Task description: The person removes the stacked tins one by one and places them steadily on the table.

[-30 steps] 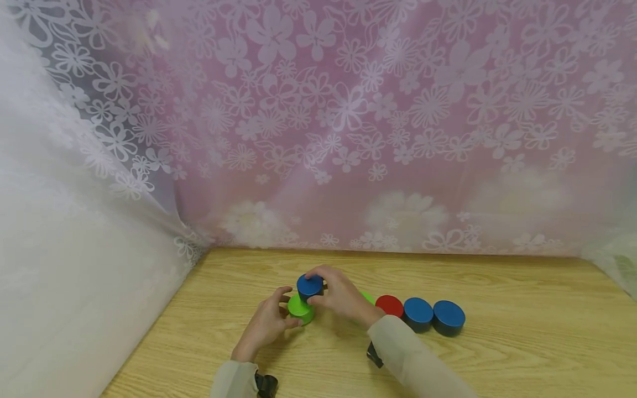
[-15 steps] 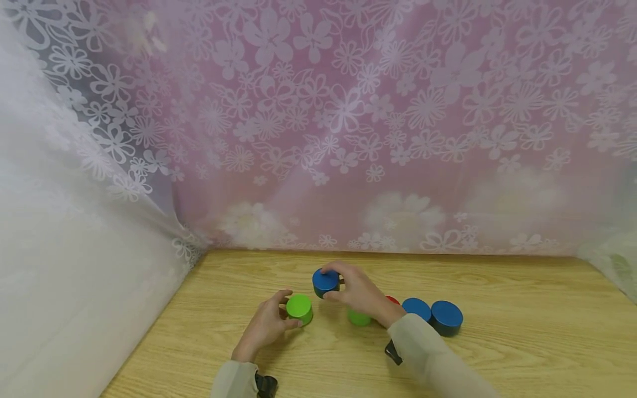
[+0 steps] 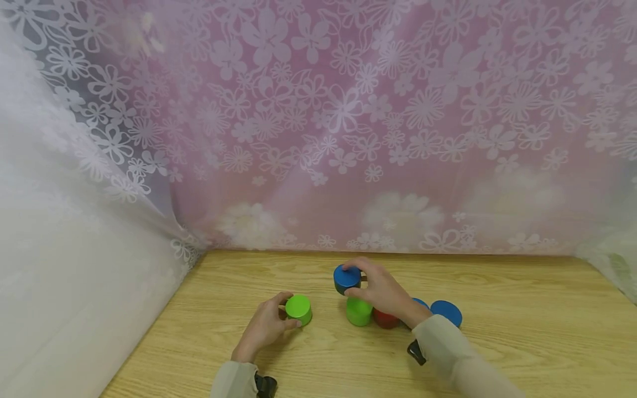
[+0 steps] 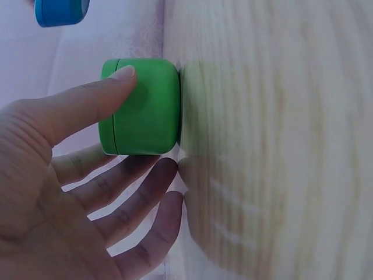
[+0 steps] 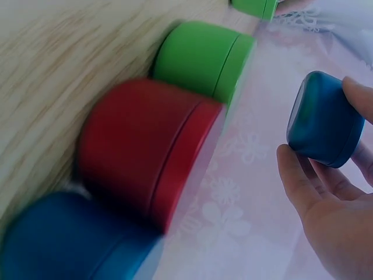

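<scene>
At the left of the table a round green lidded tin (image 3: 298,310) stands upright, and my left hand (image 3: 265,327) grips its side between thumb and fingers. In the left wrist view the thumb (image 4: 96,102) lies on the tin's side near the lid seam. My right hand (image 3: 385,290) holds a blue tin (image 3: 346,279) raised off the table, its fingertips at the lid and lower edge. Just below that blue tin in the head view stands a second green tin (image 3: 359,313), first in a row with a red tin (image 3: 385,319) beside it.
Two more blue tins continue the row to the right: one is mostly hidden by the right wrist, the other (image 3: 447,313) stands at the end. The wooden table (image 3: 537,326) meets a pink floral curtain (image 3: 318,138) at the back and a white sheet (image 3: 89,265) at left.
My right hand has carried the blue tin rightward, from over the left green tin to above the row's green tin. The left hand has stayed at its green tin.
</scene>
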`<state>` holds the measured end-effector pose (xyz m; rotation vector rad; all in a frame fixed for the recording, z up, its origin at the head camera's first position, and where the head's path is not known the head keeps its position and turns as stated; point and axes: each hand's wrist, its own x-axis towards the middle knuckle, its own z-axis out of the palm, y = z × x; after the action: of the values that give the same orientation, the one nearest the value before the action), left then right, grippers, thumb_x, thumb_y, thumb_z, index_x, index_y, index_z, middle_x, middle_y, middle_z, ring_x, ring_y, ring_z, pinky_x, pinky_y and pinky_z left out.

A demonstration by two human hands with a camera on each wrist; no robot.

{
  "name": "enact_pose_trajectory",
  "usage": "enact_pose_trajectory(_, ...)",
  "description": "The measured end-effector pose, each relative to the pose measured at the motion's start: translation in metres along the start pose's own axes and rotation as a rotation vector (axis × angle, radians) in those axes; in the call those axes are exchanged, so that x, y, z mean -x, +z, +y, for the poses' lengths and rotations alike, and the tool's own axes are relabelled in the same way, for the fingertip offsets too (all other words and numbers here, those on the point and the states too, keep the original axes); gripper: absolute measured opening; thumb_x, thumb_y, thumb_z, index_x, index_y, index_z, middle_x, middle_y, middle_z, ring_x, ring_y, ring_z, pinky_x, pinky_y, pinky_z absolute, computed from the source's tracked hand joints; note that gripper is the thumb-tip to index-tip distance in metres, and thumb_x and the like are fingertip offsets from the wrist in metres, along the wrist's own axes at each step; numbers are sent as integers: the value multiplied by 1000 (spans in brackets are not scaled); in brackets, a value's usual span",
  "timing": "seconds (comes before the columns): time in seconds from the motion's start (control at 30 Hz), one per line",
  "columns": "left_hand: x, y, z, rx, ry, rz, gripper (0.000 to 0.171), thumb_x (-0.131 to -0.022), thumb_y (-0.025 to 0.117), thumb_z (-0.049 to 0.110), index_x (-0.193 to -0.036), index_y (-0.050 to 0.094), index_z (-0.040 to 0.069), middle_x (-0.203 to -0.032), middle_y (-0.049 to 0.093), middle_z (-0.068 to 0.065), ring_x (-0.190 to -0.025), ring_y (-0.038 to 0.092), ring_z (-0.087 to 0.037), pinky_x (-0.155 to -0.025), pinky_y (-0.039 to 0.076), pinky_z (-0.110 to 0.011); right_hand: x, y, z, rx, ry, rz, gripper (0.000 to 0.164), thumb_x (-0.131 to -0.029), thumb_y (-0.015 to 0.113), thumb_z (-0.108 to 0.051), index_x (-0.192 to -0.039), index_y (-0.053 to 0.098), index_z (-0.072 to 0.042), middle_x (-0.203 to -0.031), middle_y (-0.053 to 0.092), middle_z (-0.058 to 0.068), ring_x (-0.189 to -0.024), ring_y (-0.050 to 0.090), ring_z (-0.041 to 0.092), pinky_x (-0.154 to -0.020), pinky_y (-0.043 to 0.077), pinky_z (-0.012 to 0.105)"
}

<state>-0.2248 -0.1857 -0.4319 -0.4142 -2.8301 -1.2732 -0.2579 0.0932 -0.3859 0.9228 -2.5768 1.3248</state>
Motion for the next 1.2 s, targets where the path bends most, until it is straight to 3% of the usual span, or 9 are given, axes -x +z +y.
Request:
enact_pose_trajectory(0.73,0,-1,0,-30,5,-13,59,-84,84,7,-132,56,-10,-120,65,-21,-97,67,-33,-84,56,-48,29,-40,20,29,13,55,43,-89,78,-4,-127,61,2,-129,59,21,-118,58,44,-96,50,58)
enact_pose_trajectory(1.2,0,0,0,-43,6,-12,57,-84,84,7,-131,56,-8,-120,65,-20,-97,67,-31,-84,56,-48,43,-54,28,61,10,65,41,-86,80,-1,-124,63,2,-127,60,23,-114,59,45,-90,54,57)
